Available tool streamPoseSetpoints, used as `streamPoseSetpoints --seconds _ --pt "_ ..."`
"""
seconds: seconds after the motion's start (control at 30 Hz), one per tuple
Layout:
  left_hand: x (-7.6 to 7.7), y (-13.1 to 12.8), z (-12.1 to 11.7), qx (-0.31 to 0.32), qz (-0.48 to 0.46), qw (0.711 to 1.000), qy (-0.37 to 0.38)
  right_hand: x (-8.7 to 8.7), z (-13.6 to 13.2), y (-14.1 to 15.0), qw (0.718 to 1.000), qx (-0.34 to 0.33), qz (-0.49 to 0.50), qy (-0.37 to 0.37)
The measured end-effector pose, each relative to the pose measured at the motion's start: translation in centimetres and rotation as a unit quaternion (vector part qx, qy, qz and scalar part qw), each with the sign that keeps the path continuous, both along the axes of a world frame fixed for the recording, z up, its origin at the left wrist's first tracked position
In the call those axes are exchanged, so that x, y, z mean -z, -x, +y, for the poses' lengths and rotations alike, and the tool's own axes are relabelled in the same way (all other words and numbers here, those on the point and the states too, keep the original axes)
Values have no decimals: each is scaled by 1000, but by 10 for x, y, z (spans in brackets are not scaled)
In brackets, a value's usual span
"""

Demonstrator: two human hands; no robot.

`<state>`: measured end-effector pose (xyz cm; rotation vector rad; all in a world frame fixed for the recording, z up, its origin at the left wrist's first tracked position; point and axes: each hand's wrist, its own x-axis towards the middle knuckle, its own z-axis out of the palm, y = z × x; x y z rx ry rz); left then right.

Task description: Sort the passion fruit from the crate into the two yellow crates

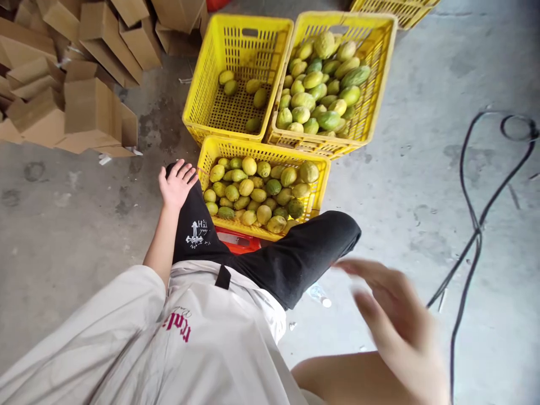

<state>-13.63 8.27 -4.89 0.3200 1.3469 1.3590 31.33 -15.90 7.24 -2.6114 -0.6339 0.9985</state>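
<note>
My left hand [179,183] rests on my left knee with its fingers spread, holding nothing. Just beside it stands a low yellow crate [327,169] of yellow-green oval fruits [259,195], between my legs. Raised over the floor at the lower right, my right hand [400,320] is blurred by motion. Its thumb and fingers are apart, and nothing shows between them. Behind the low crate are two taller yellow crates. The left crate [196,107] has several fruits on its bottom; the right crate [379,95] holds a large pile of fruits [316,93].
Cardboard boxes [93,112] are heaped at the upper left. A black cable [478,225] loops over the concrete floor on the right. Another yellow crate [399,11] shows at the top edge. Something red [238,242] sits under me, and a clear plastic bottle [318,295] lies near my right leg.
</note>
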Motion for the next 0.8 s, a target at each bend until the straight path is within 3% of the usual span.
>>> streamPoseSetpoints --seconds 0.1,0.2,0.3,0.4,0.53,0.63,0.73,0.77,0.8 --pt "-1 0 0 5 5 1000 -1 36 17 23 995 -43 -86 24" --pt "-1 0 1 17 28 999 -8 83 23 46 994 19 -105 1" --pt "1 1 3 30 50 998 -10 115 19 56 992 33 -113 -43" --pt "7 1 8 55 84 995 -6 127 26 61 990 37 -129 -33" --pt "22 -12 13 111 205 973 7 126 54 70 987 74 -141 15" --pt "38 -47 8 183 324 928 17 121 71 74 985 91 -139 42" --pt "55 -98 -11 329 373 866 57 117 75 74 984 109 -140 32" --pt "60 -115 -18 404 386 827 60 116 75 73 983 115 -139 26" --pt "66 -130 -26 487 410 769 57 116 74 72 983 121 -138 21"
